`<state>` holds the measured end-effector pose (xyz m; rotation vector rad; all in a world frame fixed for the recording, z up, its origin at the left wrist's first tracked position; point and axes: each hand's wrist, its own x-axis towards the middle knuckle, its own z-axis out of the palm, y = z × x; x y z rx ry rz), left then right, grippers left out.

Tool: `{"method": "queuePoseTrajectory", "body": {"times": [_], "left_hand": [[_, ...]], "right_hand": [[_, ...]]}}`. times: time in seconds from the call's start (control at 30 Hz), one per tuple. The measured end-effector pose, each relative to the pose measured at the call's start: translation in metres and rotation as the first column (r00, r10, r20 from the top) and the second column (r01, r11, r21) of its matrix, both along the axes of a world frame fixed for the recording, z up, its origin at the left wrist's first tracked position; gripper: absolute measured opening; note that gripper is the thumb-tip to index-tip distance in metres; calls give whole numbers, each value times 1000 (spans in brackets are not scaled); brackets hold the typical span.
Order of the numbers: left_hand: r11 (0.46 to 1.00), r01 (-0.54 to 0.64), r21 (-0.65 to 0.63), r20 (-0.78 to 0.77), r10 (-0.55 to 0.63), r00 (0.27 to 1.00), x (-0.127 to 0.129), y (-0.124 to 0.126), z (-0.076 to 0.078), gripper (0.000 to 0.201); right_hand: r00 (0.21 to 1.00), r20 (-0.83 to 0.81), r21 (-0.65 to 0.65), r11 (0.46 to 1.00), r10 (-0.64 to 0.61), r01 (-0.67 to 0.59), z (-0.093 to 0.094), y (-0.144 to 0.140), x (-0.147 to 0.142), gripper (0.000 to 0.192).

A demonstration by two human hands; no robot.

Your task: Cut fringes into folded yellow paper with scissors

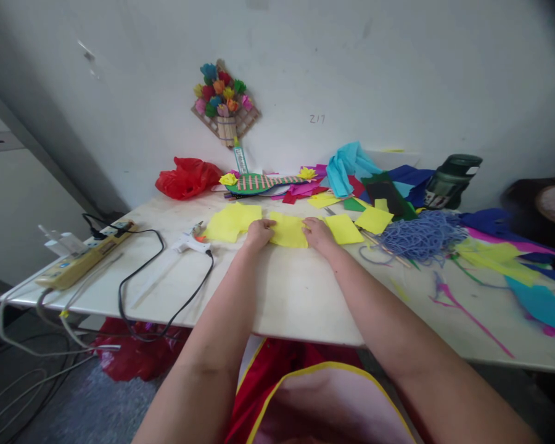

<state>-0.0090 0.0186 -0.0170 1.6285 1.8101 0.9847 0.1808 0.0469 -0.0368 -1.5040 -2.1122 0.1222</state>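
Note:
A yellow square of thin paper (288, 230) lies between my hands at the middle of the white table. My left hand (259, 234) has its curled fingers on the left edge of the square. At the right edge, the fingers of my right hand (318, 235) grip it likewise. Several larger yellow sheets (229, 222) spread out beyond my left hand. Just right of my right hand are another yellow square (345, 229) and a tilted one (374, 219) beside it. The undersides of my fingertips are hidden.
On the left are a white glue gun (187, 242) with a black cord and a power strip (90, 256). A tangle of blue-purple string (423, 236), a dark green bottle (453, 179) and coloured paper scraps lie right. A red plastic bag (188, 179) sits at the back.

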Motion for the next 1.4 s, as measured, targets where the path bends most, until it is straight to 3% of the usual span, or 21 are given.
{"method": "queuePoseTrajectory", "body": {"times": [0.23,0.37,0.77,1.1,1.4], "left_hand": [[1000,-14,9,-55,15,998,1,-2,3,47],[1000,-12,-1,-55,12,998,1,-4,5,47],[1000,-11,21,-14,11,1000,-2,1,-2,45],[1000,-21,19,-31,21,999,-1,1,-2,46],[1000,-18,11,-17,18,1000,1,-3,2,46]], "right_hand": [[978,-183,-16,995,-95,94,-1,10,10,28],[970,-222,-73,994,-95,81,1,8,13,27],[979,-156,-167,981,-128,101,12,-1,8,16],[975,-176,-200,975,-134,97,8,6,8,14],[932,-322,-194,975,-165,105,7,5,10,15]]}}
